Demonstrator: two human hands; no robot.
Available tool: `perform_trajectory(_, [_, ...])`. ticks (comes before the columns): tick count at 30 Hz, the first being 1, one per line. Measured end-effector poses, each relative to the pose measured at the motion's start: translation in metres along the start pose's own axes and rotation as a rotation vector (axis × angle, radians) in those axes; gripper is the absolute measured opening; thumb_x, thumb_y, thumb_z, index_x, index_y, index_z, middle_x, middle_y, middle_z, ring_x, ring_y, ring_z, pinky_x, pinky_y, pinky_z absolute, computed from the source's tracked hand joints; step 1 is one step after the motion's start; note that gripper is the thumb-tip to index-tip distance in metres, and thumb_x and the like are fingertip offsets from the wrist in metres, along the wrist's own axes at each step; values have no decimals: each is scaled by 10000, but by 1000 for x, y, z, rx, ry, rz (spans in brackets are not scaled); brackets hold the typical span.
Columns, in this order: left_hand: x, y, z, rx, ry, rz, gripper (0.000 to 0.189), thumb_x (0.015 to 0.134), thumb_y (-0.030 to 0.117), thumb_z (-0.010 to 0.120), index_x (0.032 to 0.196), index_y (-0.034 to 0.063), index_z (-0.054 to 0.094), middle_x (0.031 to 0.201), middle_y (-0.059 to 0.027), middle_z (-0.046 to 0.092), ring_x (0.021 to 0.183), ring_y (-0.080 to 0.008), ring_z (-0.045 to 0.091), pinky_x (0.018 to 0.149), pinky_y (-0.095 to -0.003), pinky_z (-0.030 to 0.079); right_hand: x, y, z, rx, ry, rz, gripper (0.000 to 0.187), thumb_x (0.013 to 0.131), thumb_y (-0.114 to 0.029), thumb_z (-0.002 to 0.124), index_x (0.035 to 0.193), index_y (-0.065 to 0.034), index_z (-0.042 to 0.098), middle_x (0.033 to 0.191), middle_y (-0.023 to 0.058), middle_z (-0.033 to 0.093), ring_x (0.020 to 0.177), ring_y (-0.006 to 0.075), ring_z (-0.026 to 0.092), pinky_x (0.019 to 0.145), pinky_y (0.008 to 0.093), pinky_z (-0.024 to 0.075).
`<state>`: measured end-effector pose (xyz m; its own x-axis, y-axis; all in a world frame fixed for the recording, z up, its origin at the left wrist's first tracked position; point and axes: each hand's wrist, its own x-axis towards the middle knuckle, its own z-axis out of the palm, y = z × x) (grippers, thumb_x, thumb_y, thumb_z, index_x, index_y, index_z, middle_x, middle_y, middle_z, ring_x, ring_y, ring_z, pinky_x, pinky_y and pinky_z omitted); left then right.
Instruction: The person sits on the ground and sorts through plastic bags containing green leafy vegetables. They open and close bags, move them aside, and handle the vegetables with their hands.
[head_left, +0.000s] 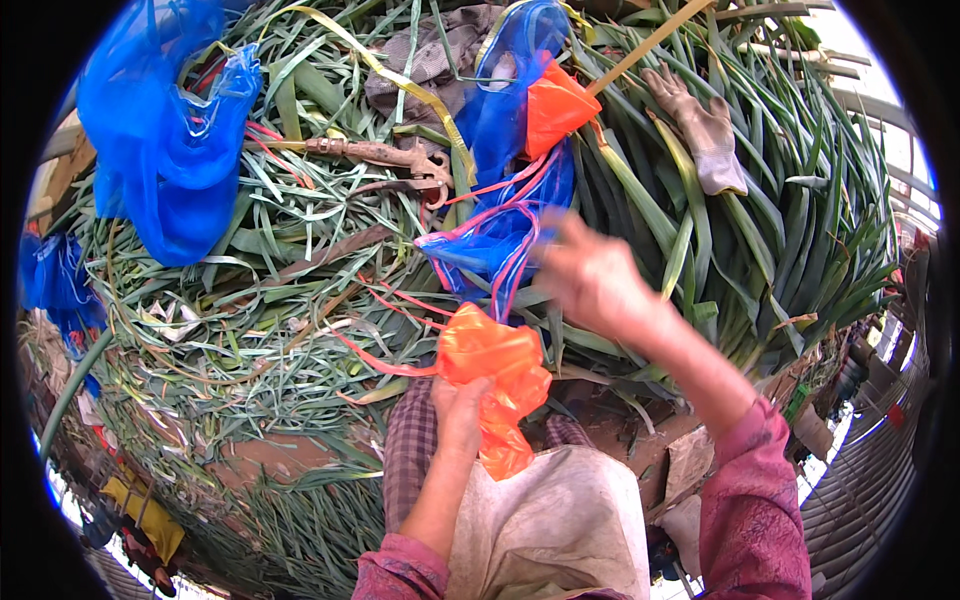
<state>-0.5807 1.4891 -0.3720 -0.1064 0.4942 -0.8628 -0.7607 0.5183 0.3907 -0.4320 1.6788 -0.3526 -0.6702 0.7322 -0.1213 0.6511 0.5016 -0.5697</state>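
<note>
My left hand (459, 416) grips a crumpled orange plastic bag (499, 367) above the pale apron (555, 510). My right hand (589, 274), blurred by motion, is beside a blue mesh bag (480, 251) trimmed with pink and white edging. Whether its fingers pinch the mesh I cannot tell. Pink plastic string (390, 367) runs leftward from behind the orange bag. Farther up, a second piece of orange plastic (559, 109) lies against more blue mesh (491, 120). To the right of my hand rest leeks (675, 217) with long green leaves.
Cut leaf scraps (277, 390) cover the left side. Among them lies a rusty trigger-lever nozzle gun (397, 161) on a hose. A work glove (697, 127) rests on the leeks, and dark grey cloth (420, 64) lies at the top. Blue mesh (165, 150) hangs upper left.
</note>
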Motion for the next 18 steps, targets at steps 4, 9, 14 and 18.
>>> perform_trajectory(4, [-13, 4, 19, 1181, -83, 237, 488, 709, 107, 705, 1155, 17, 528, 961, -141, 644, 881, -235, 647, 776, -366, 508, 76, 83, -19, -407, -25, 94, 148, 749, -184, 624, 768, -38, 626, 1199, 197, 525, 791, 328, 635, 673, 429, 518])
perform_trajectory(9, [-8, -1, 10, 1202, -212, 627, 436, 629, 86, 746, 1039, 58, 602, 1043, -185, 586, 865, -340, 619, 748, -427, 504, 85, 103, 4, -234, -256, 301, 248, 772, -279, 626, 765, -32, 651, 802, 216, 633, 766, 362, 632, 679, 453, 508])
perform_trajectory(14, [-23, 14, 29, 1195, -247, 847, 337, 622, 126, 740, 935, 53, 639, 1339, -232, 411, 968, -374, 587, 804, -411, 502, -19, -23, 7, 542, -457, 304, 237, 810, -221, 663, 814, 11, 610, 679, 155, 589, 592, 234, 590, 580, 368, 475])
perform_trajectory(18, [-43, -6, 37, 1108, -478, 776, 299, 644, 145, 727, 927, 91, 647, 1340, -258, 390, 988, -379, 585, 817, -416, 501, -78, -37, 11, 796, -822, 633, 255, 847, -239, 590, 819, 14, 602, 661, 114, 578, 597, 178, 524, 591, 346, 455])
